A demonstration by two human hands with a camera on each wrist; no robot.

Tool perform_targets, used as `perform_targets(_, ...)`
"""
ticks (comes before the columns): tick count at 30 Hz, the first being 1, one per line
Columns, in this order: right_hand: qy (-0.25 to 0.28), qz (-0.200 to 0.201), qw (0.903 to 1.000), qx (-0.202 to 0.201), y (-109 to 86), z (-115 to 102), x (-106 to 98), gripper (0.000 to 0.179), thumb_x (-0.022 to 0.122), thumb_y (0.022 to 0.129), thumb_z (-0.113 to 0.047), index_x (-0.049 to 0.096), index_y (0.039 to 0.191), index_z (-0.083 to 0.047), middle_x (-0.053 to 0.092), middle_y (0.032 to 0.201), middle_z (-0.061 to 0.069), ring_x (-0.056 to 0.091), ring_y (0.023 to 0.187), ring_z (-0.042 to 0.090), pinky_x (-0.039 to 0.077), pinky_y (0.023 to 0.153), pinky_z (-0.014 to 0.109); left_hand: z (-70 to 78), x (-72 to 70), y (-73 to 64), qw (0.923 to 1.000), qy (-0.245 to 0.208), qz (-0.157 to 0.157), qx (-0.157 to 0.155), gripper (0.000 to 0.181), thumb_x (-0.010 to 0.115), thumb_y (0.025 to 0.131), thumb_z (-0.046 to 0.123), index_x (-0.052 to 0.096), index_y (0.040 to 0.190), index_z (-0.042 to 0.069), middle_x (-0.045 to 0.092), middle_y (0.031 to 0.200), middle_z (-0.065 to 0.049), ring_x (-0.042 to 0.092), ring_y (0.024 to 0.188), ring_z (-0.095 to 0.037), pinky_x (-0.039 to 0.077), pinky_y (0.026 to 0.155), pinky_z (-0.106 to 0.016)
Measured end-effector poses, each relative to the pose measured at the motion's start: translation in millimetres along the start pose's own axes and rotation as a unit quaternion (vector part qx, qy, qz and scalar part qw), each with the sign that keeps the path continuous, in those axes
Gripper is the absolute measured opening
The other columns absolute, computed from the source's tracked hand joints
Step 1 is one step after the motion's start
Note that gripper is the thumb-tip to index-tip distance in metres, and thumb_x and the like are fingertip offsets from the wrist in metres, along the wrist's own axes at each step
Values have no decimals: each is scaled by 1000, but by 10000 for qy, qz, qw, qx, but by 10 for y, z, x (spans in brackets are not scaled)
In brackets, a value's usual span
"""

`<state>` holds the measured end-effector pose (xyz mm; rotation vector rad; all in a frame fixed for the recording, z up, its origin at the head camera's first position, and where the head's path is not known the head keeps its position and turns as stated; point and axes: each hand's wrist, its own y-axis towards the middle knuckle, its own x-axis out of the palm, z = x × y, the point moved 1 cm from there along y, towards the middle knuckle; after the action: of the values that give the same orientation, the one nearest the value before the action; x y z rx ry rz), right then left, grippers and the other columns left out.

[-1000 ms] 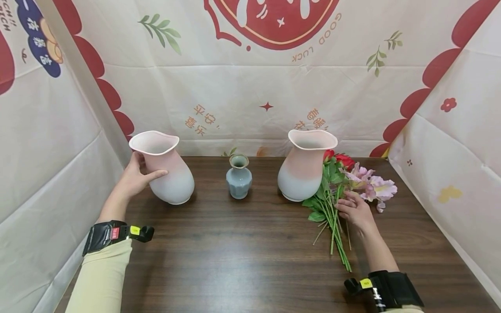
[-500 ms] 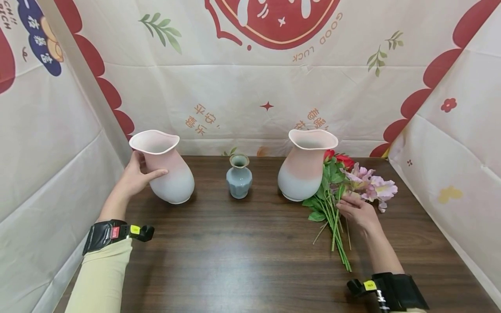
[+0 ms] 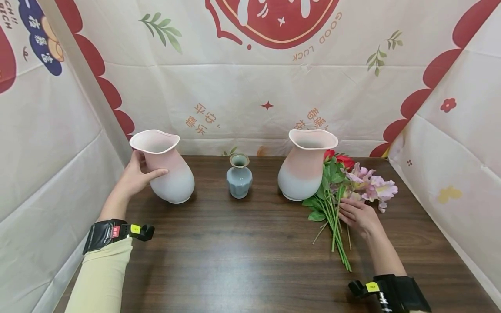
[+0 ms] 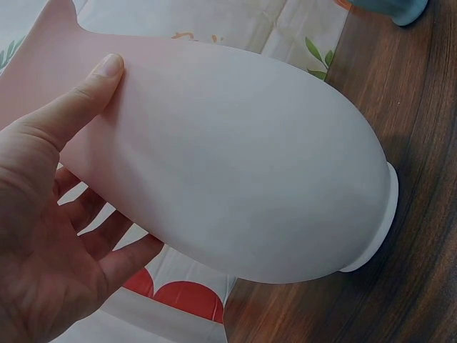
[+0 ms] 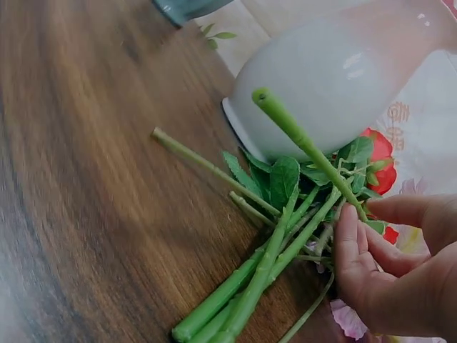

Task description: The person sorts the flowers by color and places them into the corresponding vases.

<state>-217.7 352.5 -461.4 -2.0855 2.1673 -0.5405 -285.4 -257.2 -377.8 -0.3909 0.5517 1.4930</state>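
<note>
My left hand (image 3: 135, 176) grips a pink-and-white vase (image 3: 172, 180) by its neck, thumb across the front and fingers behind. In the left wrist view the vase's wide body (image 4: 257, 164) leans over the wooden table. At the right, my right hand (image 3: 362, 217) is among artificial flowers lying in a pile. The right wrist view shows its thumb and fingers pinching one thick green stem (image 5: 307, 146), whose cut end points up. Red roses (image 3: 345, 161) and pale purple blooms (image 3: 381, 189) lie beyond the hand. Several other stems (image 3: 337, 234) spread toward the table's front.
A second pink-and-white vase (image 3: 301, 174) stands upright just left of the flowers, with leaves against its base. Between the two large vases is a small blue-grey vase (image 3: 239, 180). Printed white cloth (image 3: 242, 87) walls off the table (image 3: 235, 252) at the back and sides.
My right hand has shifted slightly toward me and right, its fingers drawing together on a stem. My left hand and its vase have stayed in place.
</note>
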Motion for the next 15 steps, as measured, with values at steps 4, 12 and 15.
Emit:
perform_targets(4, 366, -40, 9991, 202, -32, -19, -1, 27, 54, 102, -10, 70, 91, -28, 71, 91, -11, 70, 88, 2, 58, 81, 17, -6, 0, 8, 10000, 17, -5, -21, 103, 76, 88, 35, 4, 155, 4, 24, 157, -28, 30, 144, -49, 30, 115, -67)
perform_targets(12, 833, -266, 9954, 384, -78, -42, -6, 25, 53, 103, -12, 72, 95, -26, 71, 94, -8, 68, 90, 6, 58, 81, 18, -10, -8, 15, 10000, 32, -4, -49, 104, 76, 87, 36, 4, 155, 5, 23, 157, -28, 29, 144, -49, 30, 115, -67)
perform_targets(15, 1009, -415, 9931, 429, -95, -34, 4, 25, 51, 104, -12, 73, 98, -23, 74, 96, -5, 68, 89, 7, 59, 80, 19, -6, -6, 17, 10000, 56, -12, -77, 104, 76, 87, 37, 4, 156, 5, 23, 157, -28, 29, 144, -49, 30, 115, -68)
